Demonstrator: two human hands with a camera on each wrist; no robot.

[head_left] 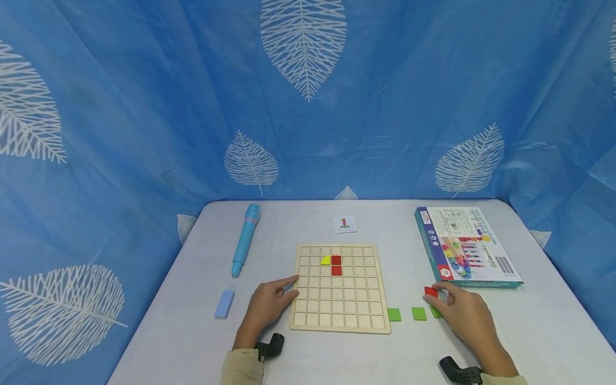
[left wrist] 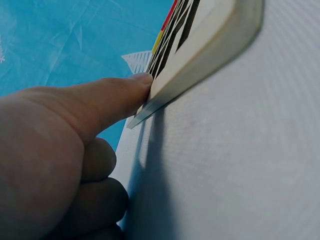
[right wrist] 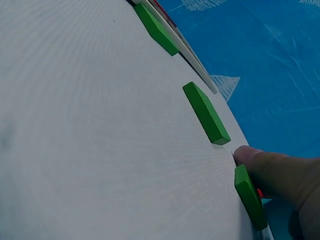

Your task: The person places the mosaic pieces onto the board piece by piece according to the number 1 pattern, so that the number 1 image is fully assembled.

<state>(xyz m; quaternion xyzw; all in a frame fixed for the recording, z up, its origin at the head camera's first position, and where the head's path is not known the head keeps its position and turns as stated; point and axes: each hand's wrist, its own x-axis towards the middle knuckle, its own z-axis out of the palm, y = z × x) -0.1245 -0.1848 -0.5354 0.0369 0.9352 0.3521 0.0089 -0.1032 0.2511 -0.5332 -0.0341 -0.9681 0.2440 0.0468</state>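
Observation:
A wooden grid board (head_left: 324,326) lies on the table, holding a yellow piece (head_left: 325,260) with one rounded corner and two red square tiles (head_left: 336,270). At the board's left edge is my left hand (head_left: 266,306); thumb and index tips touch the rim, and in the left wrist view the other fingers fold under. My right hand (head_left: 466,315) pinches another red tile (head_left: 430,291) between thumb and fingers, mostly hidden in the right wrist view. Close under that hand is a green tile (right wrist: 251,197). Two more, a middle green tile (head_left: 419,314) and a green tile (head_left: 394,314) against the board, lie leftward.
Behind the board lies a small pattern card (head_left: 345,224). A colourful flat box (head_left: 469,246) occupies the right back. To the left are a blue marker-shaped tube (head_left: 246,240) and a light blue block (head_left: 224,304). A blue leaf-print curtain (head_left: 385,107) hangs around the table.

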